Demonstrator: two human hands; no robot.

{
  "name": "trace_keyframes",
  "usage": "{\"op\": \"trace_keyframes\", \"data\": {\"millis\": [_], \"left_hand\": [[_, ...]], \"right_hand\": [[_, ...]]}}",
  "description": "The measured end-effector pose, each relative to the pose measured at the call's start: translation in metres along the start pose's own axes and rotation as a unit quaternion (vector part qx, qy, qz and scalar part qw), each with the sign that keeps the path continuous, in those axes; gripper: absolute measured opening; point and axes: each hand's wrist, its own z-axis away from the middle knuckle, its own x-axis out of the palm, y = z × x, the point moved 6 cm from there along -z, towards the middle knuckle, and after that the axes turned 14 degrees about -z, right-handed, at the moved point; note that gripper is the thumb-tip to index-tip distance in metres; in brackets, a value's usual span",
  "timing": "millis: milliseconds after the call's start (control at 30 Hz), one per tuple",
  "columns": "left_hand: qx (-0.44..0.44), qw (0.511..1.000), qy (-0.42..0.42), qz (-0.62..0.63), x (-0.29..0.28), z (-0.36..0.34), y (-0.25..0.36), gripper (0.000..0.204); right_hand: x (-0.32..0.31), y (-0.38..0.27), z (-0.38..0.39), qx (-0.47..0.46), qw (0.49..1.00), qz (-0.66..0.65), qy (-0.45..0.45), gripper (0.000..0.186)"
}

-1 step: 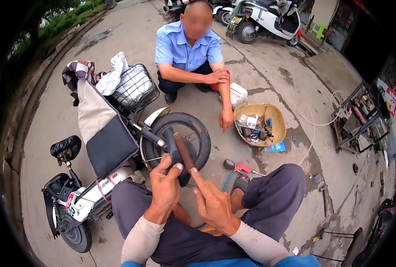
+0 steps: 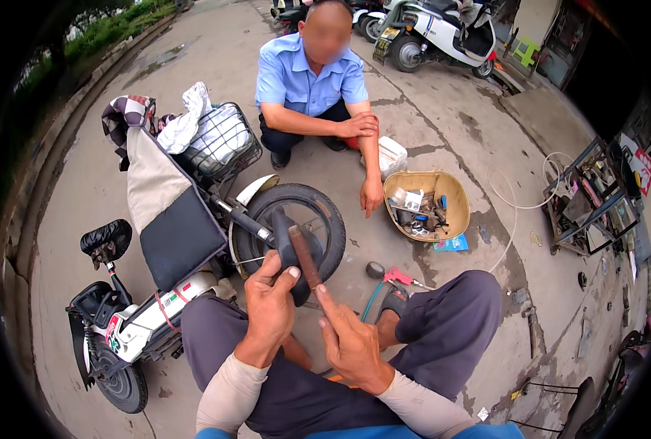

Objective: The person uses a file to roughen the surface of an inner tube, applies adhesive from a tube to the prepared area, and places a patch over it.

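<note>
My left hand [image 2: 270,301] is closed, pinching a black rubber inner tube [image 2: 287,254] between thumb and fingers. In my right hand [image 2: 355,347] is a rusty brown flat file [image 2: 306,260], index finger stretched along it. The file lies along the tube's upper face; its handle end is hidden in my palm. Just beyond is the front wheel [image 2: 330,212] of a white electric scooter [image 2: 150,314] lying on its side. A loop of the tube hangs in front of that wheel. A thin metal rod [image 2: 251,260] shows beside my left fingers.
A person in a light blue shirt [image 2: 307,84] squats beyond the wheel. To the right are a tan bin [image 2: 453,192] of tools, a red air gun [image 2: 399,276] with a hose, and a tool rack [image 2: 596,194]. A parked white scooter [image 2: 442,33] stands farther back.
The file and my right hand have shifted slightly toward me along the tube. My left hand keeps its pinch on the tube, nearly still.
</note>
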Motion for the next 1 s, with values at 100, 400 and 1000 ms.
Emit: {"op": "trace_keyframes", "data": {"millis": [100,400,1000], "left_hand": [[-0.005,1.0,-0.008,0.007,0.006,0.003,-0.005,0.018],[-0.007,0.999,0.008,0.031,0.003,-0.001,0.0,0.017],[0.018,1.0,-0.007,-0.012,0.002,-0.001,-0.006,0.024]], "right_hand": [[-0.003,-0.003,-0.014,-0.03,0.999,0.018,0.028,0.06],[-0.012,0.002,-0.011,-0.012,0.998,-0.046,0.031,0.055],[-0.008,0.0,-0.063,-0.059,0.997,-0.015,0.049,0.056]]}}
